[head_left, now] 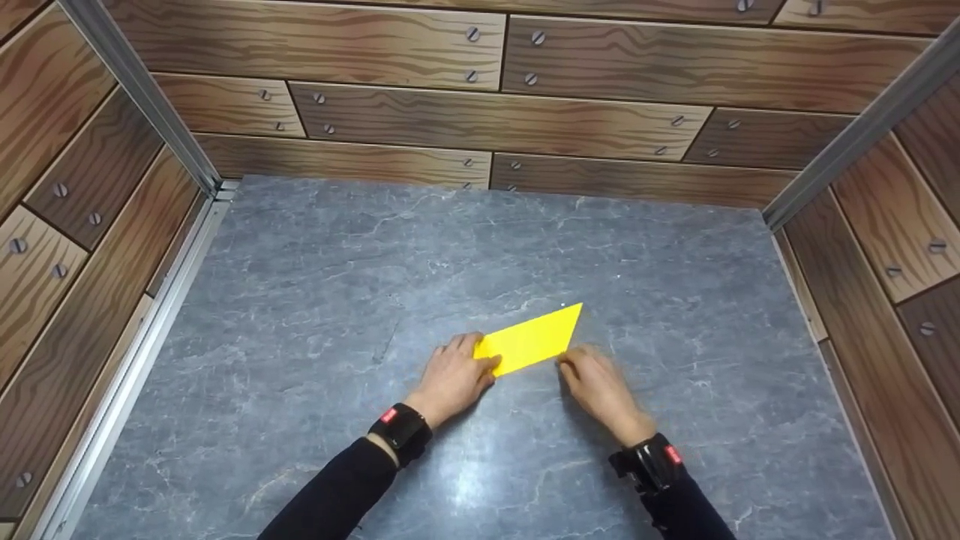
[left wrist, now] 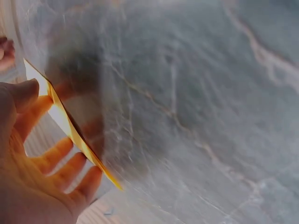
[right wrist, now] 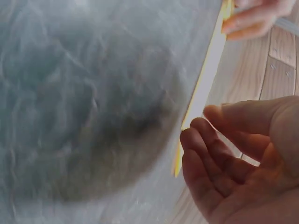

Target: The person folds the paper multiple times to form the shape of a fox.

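Note:
A yellow sheet of paper (head_left: pixel 529 341), slanted in outline, extends between both hands in the head view. My left hand (head_left: pixel 454 379) grips its left end, thumb on the upper face and the other fingers behind the edge. Light shines through the paper (left wrist: pixel 63 116) in the left wrist view, where the fingertips of the left hand (left wrist: pixel 42 172) spread along it. At the lower right corner, my right hand (head_left: pixel 600 386) has curled fingers and pinches the edge. Seen from the right wrist, the thumb and fingertips of that hand (right wrist: pixel 233 154) meet at the paper's narrow edge (right wrist: pixel 205 79).
Beneath the hands lies a grey marble-patterned surface (head_left: pixel 375 247) with a bright reflection near the front. Wood-plank-printed panels (head_left: pixel 397 112) wall it at the back and both sides. Metal rails (head_left: pixel 142 90) stand at the corners. Each wrist wears a black band (head_left: pixel 403 433).

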Demonstrator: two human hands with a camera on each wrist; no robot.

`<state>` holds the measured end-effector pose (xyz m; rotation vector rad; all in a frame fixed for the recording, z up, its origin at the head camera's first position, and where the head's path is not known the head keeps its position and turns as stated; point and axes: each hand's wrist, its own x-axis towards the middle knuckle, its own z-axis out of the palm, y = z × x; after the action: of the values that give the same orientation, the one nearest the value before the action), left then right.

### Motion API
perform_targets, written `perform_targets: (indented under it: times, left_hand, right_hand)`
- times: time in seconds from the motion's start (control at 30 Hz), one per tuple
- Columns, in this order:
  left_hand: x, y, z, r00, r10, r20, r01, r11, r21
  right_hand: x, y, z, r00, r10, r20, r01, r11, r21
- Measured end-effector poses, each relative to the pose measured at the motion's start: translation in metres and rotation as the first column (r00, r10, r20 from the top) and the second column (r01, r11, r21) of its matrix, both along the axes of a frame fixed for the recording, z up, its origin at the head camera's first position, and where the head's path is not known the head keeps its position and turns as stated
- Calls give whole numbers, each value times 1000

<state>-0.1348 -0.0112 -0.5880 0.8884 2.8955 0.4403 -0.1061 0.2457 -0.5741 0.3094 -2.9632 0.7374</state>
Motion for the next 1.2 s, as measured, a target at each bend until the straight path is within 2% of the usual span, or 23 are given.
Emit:
perform_targets:
  times: [0.07, 0.23, 0.4, 0.57, 0.77, 1.03, 1.2]
  left_hand:
    - [3, 1, -1, 1000, 6, -24, -7, 1000, -12]
    - [8, 4, -2, 996, 14, -93, -18, 999, -44]
    - [12, 10, 0, 991, 7, -135, -17, 997, -74]
    - [15, 14, 3, 992, 1, -127, -15, 994, -108]
    - [22, 19, 5, 993, -28, -115, 14, 992, -123]
    - [26, 25, 4, 991, -84, -107, 76, 994, -82]
    - [23, 21, 1, 991, -125, -39, 124, 992, -36]
  right_hand:
    - [0, -5, -3, 999, 12, -43, -11, 1000, 21]
    - [-5, -15, -8, 995, 55, -81, -50, 997, 66]
    - [-11, -20, -10, 992, 113, -62, -104, 986, 131]
    - [-19, -23, -7, 993, 121, 10, -121, 976, 180]
    - [-27, -23, -4, 990, 143, -9, -139, 974, 178]
    - [-34, -20, -4, 986, 163, 19, -164, 973, 159]
    - [-35, -20, -5, 989, 147, 27, -150, 981, 123]
